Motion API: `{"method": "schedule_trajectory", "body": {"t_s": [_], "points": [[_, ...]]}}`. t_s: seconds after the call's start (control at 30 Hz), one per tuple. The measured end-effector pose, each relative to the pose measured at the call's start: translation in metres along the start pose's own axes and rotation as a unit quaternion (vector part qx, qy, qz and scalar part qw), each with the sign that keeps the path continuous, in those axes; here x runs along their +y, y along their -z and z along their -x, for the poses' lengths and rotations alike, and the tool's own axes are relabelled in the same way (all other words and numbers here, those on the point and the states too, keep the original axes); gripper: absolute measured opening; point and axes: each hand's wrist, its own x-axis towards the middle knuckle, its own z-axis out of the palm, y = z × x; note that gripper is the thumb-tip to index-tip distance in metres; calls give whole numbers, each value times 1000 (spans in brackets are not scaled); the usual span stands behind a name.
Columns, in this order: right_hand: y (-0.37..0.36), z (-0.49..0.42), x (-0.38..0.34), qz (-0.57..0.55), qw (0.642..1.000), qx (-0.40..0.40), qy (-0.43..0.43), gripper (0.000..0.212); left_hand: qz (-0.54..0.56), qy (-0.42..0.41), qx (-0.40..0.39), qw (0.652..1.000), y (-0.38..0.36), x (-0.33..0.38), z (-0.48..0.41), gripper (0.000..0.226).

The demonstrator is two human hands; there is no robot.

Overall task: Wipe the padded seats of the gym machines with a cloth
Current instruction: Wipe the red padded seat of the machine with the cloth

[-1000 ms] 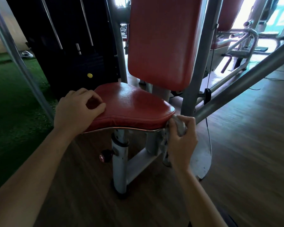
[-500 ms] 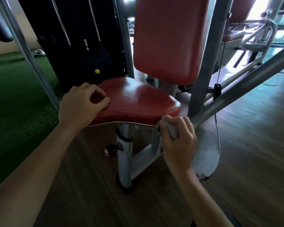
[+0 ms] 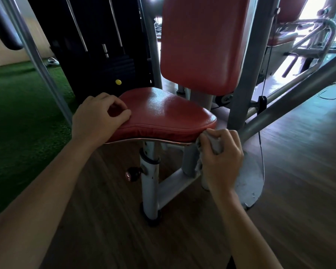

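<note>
"Hardly anything had shifted, had it?"

"Only the right hand [image 3: 221, 158]. It had slid the grey cloth [image 3: 215, 145] off the right tip of the red padded seat [image 3: 163, 115] to just under the front-right rim. The left hand [image 3: 99, 117] had stayed on the front-left corner."

"Holding on?"

"The right was clenched round the cloth, its fingertips touching the seat's lower edge. The left was curled into a loose fist with the thumb on the pad. It leaned there and grasped nothing I could see."

"How would you say that cloth handled?"

"Light, limp and easily bunched, I'd judge. A wad in the fist suited it, as he had it. A tail drooped below the hand, so its length ran roughly downward. The seat looked like glossy vinyl, slick and a little yielding. It sat fixed on its white post [image 3: 149, 171], so bracing at a corner made sense."

"And which way did the seat lie?"

"Its long axis ran left to right in front of him, with the curved front edge facing him. The red backrest [image 3: 202, 41] stood upright behind, and the dark weight stack [image 3: 105, 45] stood beyond it to the left. Green turf [image 3: 17, 113] lay on the left and a wooden floor [image 3: 299, 171] under the rest."
</note>
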Motion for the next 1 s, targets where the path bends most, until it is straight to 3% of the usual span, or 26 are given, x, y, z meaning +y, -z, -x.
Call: {"method": "schedule_trajectory", "body": {"t_s": [0.1, 0.27, 0.43, 0.6, 0.77, 0.93, 1.0], "points": [[-11, 14, -10, -5, 998, 36, -47, 10, 5, -5, 9, 1000, -1, -1, 1, 19], [-4, 17, -9, 36, 998, -27, 36, 12, 0, -11, 10, 1000, -1, 0, 2, 19], [-14, 18, -20, 29, 998, 49, -14, 11, -10, -17, 16, 1000, 0, 1, 4, 19], [-8, 15, -12, 69, 990, -2, 125, 13, -11, -13, 19, 1000, 0, 0, 3, 19], [-13, -16, -6, 4, 995, 95, -31, 16, -14, -15, 18, 1000, -1, 0, 3, 19], [-21, 14, -15, 26, 994, 59, 89, 18, -26, -18, 14, 999, -1, 0, 2, 19], [-19, 3, 0, -3, 995, 61, 76, 18, -25, -19, 16, 999, -1, 1, 2, 18]]}}
